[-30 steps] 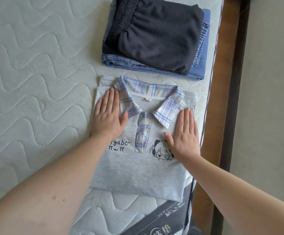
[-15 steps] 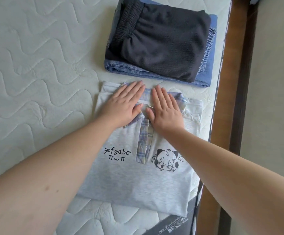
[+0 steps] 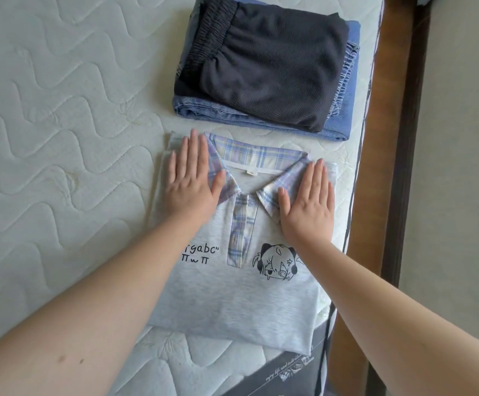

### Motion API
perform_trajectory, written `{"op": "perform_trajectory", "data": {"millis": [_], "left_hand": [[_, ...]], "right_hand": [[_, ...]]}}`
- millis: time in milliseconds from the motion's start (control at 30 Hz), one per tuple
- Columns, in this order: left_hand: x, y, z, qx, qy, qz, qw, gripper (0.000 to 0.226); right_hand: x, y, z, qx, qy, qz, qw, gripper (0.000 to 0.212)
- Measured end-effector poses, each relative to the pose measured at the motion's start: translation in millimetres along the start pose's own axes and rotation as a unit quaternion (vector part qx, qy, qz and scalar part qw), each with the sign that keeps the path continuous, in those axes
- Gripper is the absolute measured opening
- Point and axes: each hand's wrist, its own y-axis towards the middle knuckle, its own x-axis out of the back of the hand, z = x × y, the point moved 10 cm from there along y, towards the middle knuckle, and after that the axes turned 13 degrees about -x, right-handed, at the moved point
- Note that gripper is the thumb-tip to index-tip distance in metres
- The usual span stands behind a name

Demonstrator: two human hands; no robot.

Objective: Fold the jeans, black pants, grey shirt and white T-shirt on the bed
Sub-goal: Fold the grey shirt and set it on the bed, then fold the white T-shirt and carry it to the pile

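Folded grey cotton polo shirt, plaid collar [image 3: 232, 290] | near bed's right edge | pressed by flat left hand [image 3: 192, 182] and right hand [image 3: 308, 205], moved outward from collar centre | smoothing judged nearly finished; white T-shirt unseen

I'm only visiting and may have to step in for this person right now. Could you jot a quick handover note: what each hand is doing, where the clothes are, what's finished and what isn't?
Left hand: flat, fingers straight, pressing the grey shirt beside its plaid collar.
Right hand: flat, pressing the other side of the collar.
Clothes: grey shirt lies folded, print side up, near the mattress edge. Beyond it, black pants sit folded on top of the folded jeans.
Done: jeans, black pants, and seemingly the grey shirt, which is being smoothed.
Left: the white T-shirt, which is not in view.
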Motion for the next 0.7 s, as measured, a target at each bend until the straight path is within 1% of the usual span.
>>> {"op": "perform_trajectory", "data": {"millis": [167,233,367,433,533,600,633,700], "left_hand": [[-3,-84,-10,0.03,-0.028,0.001,0.999,0.067],[-3,-116,-22,0.03,-0.031,0.004,0.999,0.066],[-6,-177,-48,-0.024,-0.032,0.022,0.999,0.06],[-7,-207,-49,-0.031,-0.023,0.04,0.998,0.057],[-7,-250,-41,-0.038,-0.017,0.081,0.996,0.058],[-2,-279,-34,-0.039,-0.021,0.123,0.991,0.061],[1,-293,-31,-0.033,-0.02,0.15,0.988,0.063],[6,-318,-21,-0.009,-0.021,0.227,0.974,0.065]], "right_hand": [[-7,-54,-17,0.01,-0.019,0.008,1.0,0.074],[-11,-82,-17,0.025,-0.016,0.024,0.999,0.07],[-32,-165,-4,0.135,-0.018,0.07,0.988,0.061],[-42,-201,-12,0.153,-0.033,0.091,0.983,0.059],[-50,-233,-36,0.143,-0.064,0.138,0.978,0.058],[-52,-254,-53,0.153,-0.097,0.175,0.968,0.059],[-50,-265,-61,0.161,-0.117,0.191,0.961,0.06],[-40,-281,-74,0.16,-0.141,0.225,0.951,0.06]]}}
